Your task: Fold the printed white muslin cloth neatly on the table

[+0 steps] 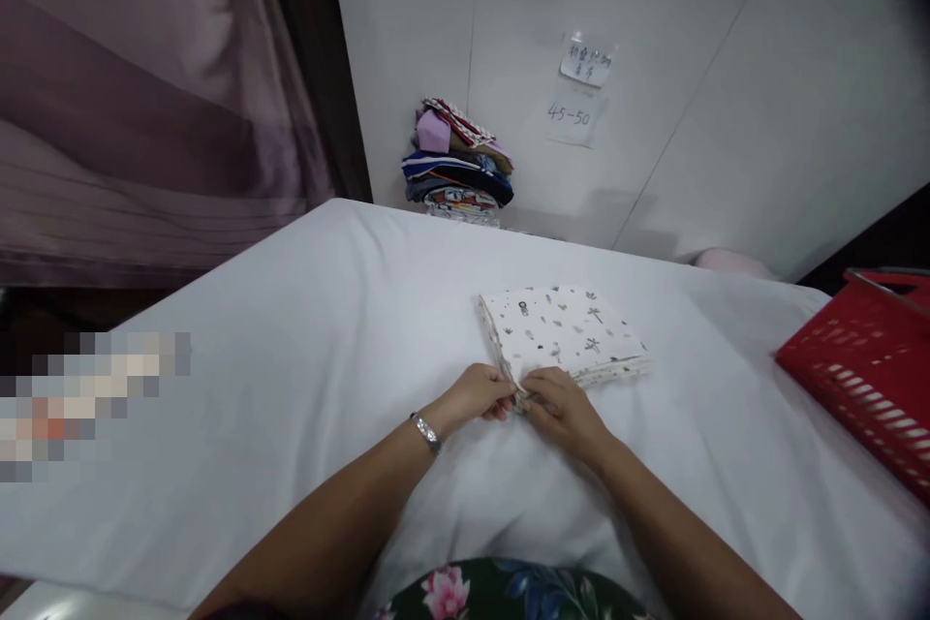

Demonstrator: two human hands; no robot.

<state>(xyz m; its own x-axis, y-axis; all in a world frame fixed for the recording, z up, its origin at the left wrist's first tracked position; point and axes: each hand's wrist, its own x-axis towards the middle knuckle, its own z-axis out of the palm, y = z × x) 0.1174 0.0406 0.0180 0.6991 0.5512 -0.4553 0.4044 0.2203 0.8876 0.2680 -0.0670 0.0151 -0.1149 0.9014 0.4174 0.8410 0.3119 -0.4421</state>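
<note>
A folded white cloth (563, 325) with small dark plant prints lies on the white-covered table, its layers showing along the near and left edges. My left hand (483, 394), with a silver bracelet at the wrist, pinches the cloth's near left corner. Right beside it, my right hand (559, 407) has its fingers closed on the same corner from the other side. The fingertips of both hands almost meet there, and part of the corner is hidden under them.
A white sheet (239, 387) covers the table. To the right stands a red plastic basket (864, 358). Against the wall behind is a stack of folded fabrics (457, 165). Handwritten paper notes (573, 116) are on the wall, and a purple curtain (145, 116) hangs at left.
</note>
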